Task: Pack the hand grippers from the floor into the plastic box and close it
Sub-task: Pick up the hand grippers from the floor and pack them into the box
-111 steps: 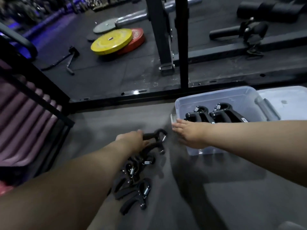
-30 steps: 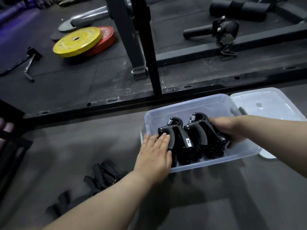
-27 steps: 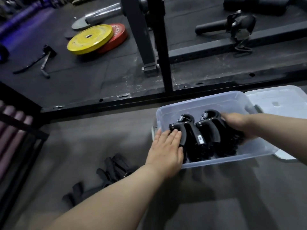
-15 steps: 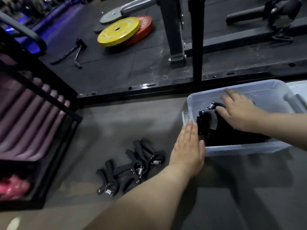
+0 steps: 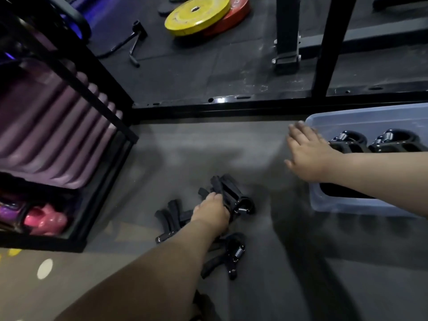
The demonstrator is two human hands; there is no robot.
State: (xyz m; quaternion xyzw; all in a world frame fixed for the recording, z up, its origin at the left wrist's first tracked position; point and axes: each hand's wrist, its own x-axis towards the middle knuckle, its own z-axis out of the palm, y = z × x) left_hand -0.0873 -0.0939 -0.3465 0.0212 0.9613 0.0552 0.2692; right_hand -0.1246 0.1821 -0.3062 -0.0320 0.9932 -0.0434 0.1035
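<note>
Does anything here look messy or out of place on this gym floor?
Only the hand grippers: several lie in a jumbled heap on the floor beside the plastic box, where others already stand upright. The left hand grips one from the heap. Nothing looks broken.

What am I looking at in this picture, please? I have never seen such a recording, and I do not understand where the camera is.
No machine here: a person works with two bare hands. The single camera sits on their head, looking forward and down, so you see their own arms. The left hand has its grip round one black hand gripper from the pile on the grey floor. The right hand, fingers straight, holds nothing; it is at the corner of the clear plastic box, where two more grippers already stand. Farther back lies a yellow weight plate.
</note>
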